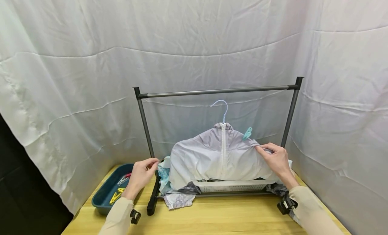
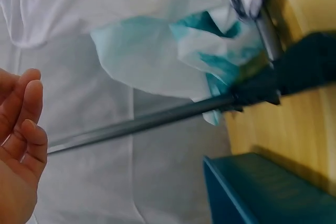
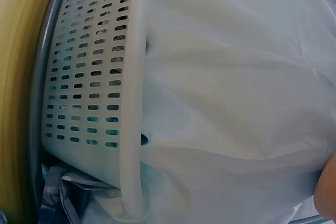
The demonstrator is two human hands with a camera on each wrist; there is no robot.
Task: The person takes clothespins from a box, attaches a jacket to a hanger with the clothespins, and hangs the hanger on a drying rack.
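A pale lilac zip jacket [image 1: 212, 154] hangs on a light blue hanger [image 1: 223, 108], whose hook sits below the grey rack bar [image 1: 218, 91] without touching it. A teal clothespin [image 1: 247, 134] is clipped on the jacket's right shoulder. My right hand [image 1: 266, 150] pinches the jacket fabric just beside that pin; the jacket [image 3: 236, 77] fills the right wrist view. My left hand [image 1: 151, 165] hovers by the rack's left post with loosely curled fingers and holds nothing. In the left wrist view those fingers [image 2: 23, 129] hang relaxed beside the post [image 2: 142, 124].
A white perforated basket [image 1: 233, 186] with more clothes stands under the jacket, also the basket [image 3: 89, 77] in the right wrist view. A teal-and-white cloth [image 2: 210, 51] spills out at its left. A dark teal tray [image 1: 104, 194] of clothespins sits on the wooden table's left. White sheets surround everything.
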